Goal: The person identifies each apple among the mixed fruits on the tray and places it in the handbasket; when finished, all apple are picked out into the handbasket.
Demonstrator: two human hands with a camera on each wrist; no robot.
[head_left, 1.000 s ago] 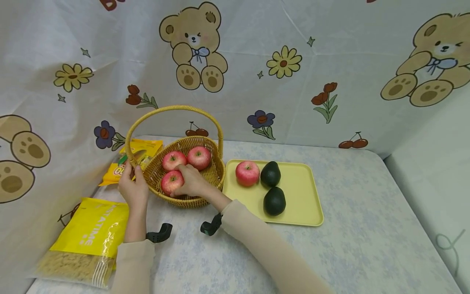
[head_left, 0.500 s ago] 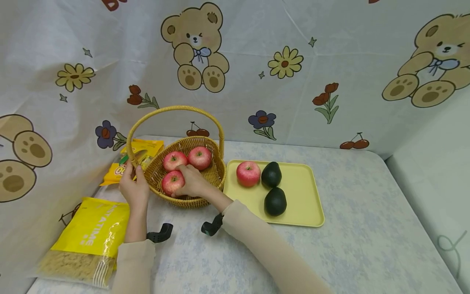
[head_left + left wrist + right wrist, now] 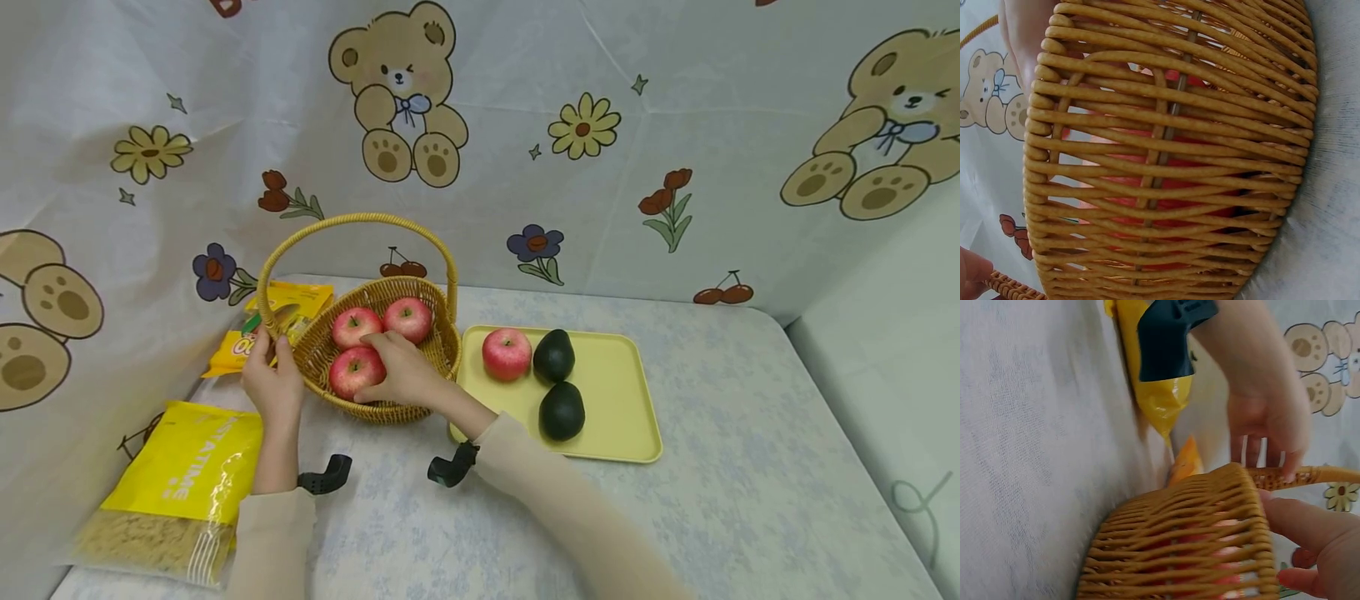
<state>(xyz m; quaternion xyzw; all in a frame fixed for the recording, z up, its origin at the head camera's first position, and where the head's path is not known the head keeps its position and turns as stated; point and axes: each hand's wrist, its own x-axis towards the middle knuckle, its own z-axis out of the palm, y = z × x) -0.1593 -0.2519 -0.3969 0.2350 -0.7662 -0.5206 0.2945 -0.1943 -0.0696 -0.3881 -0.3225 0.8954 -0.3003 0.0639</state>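
Observation:
A wicker basket [image 3: 390, 414] with a tall arched handle [image 3: 367, 218] holds three red apples. My left hand [image 3: 276, 383] pinches the foot of the handle at the basket's left side; the right wrist view also shows that left hand [image 3: 1266, 406] gripping it. Over the basket's near rim reaches my right hand [image 3: 408, 372], fingers and thumb spread loosely beside the front apple [image 3: 356, 373]. Behind that one lie the back-left apple [image 3: 354, 327] and the back-right apple [image 3: 407, 318]. Woven basket wall [image 3: 1166, 156] fills the left wrist view, red apple showing through the gaps.
Right of the basket, a yellow tray [image 3: 618, 400] carries an apple [image 3: 506, 354] and two dark green avocados, one behind [image 3: 553, 356] and one in front [image 3: 562, 411]. Left stand a yellow pasta bag [image 3: 180, 475] and an orange-yellow snack bag [image 3: 232, 354]. A printed cloth hangs behind.
My right hand has drawn back a little to the right, uncovering more of the front apple. The left hand stays on the handle.

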